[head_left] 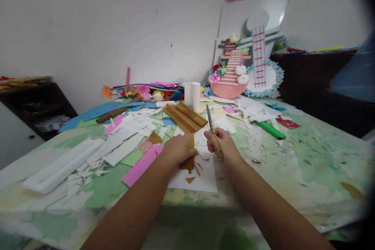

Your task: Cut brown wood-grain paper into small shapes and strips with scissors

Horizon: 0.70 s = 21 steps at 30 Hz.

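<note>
My left hand (177,148) is closed on a small brown paper piece (189,160), held upright over a white sheet (202,175). My right hand (223,143) grips gold-handled scissors (212,129) with the blades pointing up and away, close beside the brown piece. Small brown offcuts (190,180) lie on the white sheet below my hands. A folded, pleated brown paper stack (185,116) rests just beyond them.
Paper scraps cover the green-stained table (307,164): white strips (67,164), a pink strip (142,165), blue sheets (96,111), a green marker (270,129), a white paper roll (192,95). Paper guitar crafts (234,74) lean on the wall. Dark shelves (35,105) stand at left.
</note>
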Tool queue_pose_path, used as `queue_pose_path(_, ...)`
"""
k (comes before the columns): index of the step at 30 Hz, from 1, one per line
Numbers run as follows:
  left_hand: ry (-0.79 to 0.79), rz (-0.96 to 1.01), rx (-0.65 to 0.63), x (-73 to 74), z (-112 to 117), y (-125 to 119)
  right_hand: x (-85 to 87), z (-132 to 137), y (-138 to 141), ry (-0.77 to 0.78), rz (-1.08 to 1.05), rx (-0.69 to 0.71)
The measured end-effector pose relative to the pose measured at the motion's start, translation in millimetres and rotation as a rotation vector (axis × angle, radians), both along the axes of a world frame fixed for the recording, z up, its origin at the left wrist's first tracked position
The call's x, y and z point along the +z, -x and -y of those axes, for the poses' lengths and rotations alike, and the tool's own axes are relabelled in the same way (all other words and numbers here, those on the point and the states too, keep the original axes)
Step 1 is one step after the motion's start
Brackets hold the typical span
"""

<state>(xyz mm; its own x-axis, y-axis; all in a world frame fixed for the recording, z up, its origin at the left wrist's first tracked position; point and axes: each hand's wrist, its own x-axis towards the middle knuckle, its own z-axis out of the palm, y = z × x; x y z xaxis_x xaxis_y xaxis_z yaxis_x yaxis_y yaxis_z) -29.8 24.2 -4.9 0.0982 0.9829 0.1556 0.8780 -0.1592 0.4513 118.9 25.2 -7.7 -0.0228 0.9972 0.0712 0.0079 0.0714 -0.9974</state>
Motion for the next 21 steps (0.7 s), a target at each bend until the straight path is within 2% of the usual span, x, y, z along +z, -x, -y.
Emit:
queue_pose_path(6,0.073,-0.048,-0.064,-0.7,-2,-6,-0.7,-1,1,-0.050,0.010,-0.081)
queue_pose_path(8,0.028,-0.030,-0.026,1.1,-3,-5,-0.7,-1,1,-0.045,0.021,-0.074)
queue_pose_path(10,-0.058,0.075,0.050,3.0,-3,-4,-1.2,-2,2,-0.040,0.042,-0.071)
queue_pose_path(13,-0.181,0.483,0.140,5.0,-6,-1,-3.8,-3,3,-0.036,0.076,-0.066)
queue_pose_path(16,-0.222,0.995,0.141,8.0,-9,-1,-6.6,-4,3,-0.026,0.092,-0.048)
queue_pose_path(19,-0.215,1.448,0.106,13.8,-9,-2,-8.5,-5,2,-0.051,0.113,-0.047)
queue_pose_path(21,-0.157,1.668,0.070,17.8,-8,-2,-10.0,-5,2,-0.121,0.125,-0.054)
